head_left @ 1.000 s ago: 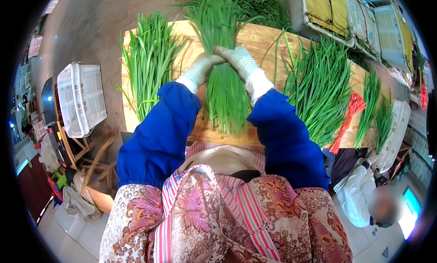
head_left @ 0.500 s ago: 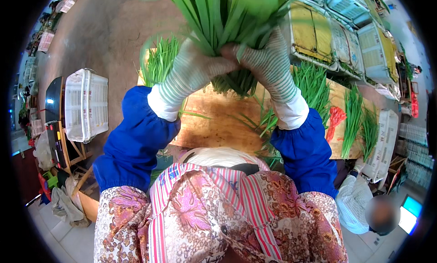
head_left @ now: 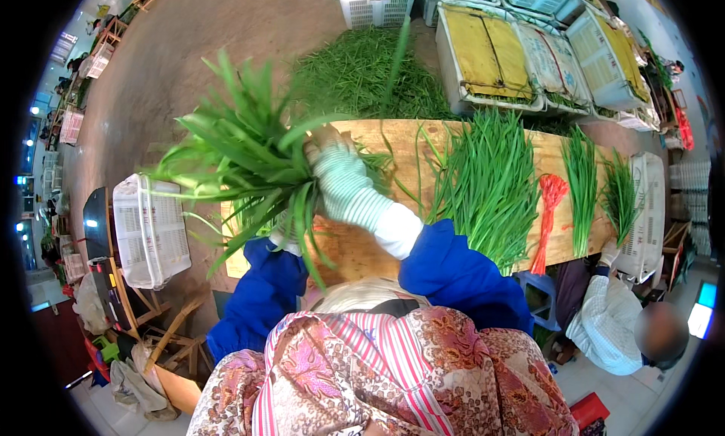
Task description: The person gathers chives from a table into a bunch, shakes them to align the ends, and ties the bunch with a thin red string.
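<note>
A big bunch of garlic chives (head_left: 242, 145) is tilted over the left part of the wooden table, its leaf tips fanning to the left. My right hand (head_left: 347, 183), in a striped knitted glove, is closed around the right side of the bunch. Drooping leaves cover most of my left hand (head_left: 285, 234), which is low beside the bunch; its fingers are hidden. To the right, a wide pile of garlic chives (head_left: 487, 187) lies on the table (head_left: 362, 243). Beyond it are a bundle of red ties (head_left: 550, 217) and a smaller row of chives (head_left: 580, 191).
A heap of green leaves (head_left: 370, 73) covers the floor beyond the table. Crates topped with yellow sacking (head_left: 487, 51) stand at the far right. A white crate (head_left: 151, 228) is at the left, another (head_left: 646, 217) at the table's right end, near a co-worker (head_left: 604, 323).
The bunch has swung from the top centre down to the left, tipping sideways. My right hand has moved left with it; my left hand has dropped lower, behind the leaves.
</note>
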The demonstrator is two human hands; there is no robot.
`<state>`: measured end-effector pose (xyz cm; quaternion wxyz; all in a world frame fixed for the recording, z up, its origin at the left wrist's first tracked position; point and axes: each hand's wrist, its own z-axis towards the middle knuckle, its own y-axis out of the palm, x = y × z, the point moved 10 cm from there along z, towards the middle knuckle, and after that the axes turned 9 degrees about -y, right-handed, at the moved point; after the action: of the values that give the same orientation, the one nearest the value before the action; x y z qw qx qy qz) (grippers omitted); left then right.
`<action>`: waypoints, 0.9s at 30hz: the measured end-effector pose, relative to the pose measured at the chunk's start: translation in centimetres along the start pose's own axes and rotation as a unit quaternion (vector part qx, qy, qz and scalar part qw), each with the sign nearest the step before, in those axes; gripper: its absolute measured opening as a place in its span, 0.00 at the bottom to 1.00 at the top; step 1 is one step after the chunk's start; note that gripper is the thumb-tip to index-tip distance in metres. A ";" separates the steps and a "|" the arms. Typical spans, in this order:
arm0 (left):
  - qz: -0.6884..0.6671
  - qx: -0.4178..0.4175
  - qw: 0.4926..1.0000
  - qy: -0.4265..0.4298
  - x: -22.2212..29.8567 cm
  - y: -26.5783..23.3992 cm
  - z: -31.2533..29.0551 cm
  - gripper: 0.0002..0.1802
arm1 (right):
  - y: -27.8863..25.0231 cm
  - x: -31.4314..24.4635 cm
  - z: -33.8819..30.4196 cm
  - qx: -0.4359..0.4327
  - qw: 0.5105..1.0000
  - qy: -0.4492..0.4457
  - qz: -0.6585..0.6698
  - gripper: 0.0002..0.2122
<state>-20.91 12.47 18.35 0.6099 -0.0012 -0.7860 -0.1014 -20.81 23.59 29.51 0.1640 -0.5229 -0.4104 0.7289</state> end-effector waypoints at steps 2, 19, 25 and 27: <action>-0.009 -0.012 1.000 -0.002 -1.7 1.3 1.8 0.18 | 0.5 1.3 0.0 0.053 0.989 -0.036 -0.136 0.38; -0.006 0.024 1.000 0.007 -1.9 -0.1 2.4 0.18 | 5.3 19.9 -5.3 -0.088 0.903 0.107 0.406 0.43; 0.151 0.023 0.982 0.115 1.1 1.6 2.0 0.18 | 1.1 7.6 0.2 -0.005 0.799 -0.064 0.597 0.43; 0.104 0.023 0.994 0.036 2.2 3.9 2.5 0.19 | 0.6 6.4 0.6 0.009 0.829 -0.027 0.559 0.42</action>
<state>-23.40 16.43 20.50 0.6450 -0.0653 -0.7612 -0.0194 -23.82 27.24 25.15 -0.2778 -0.6413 -0.0462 0.7138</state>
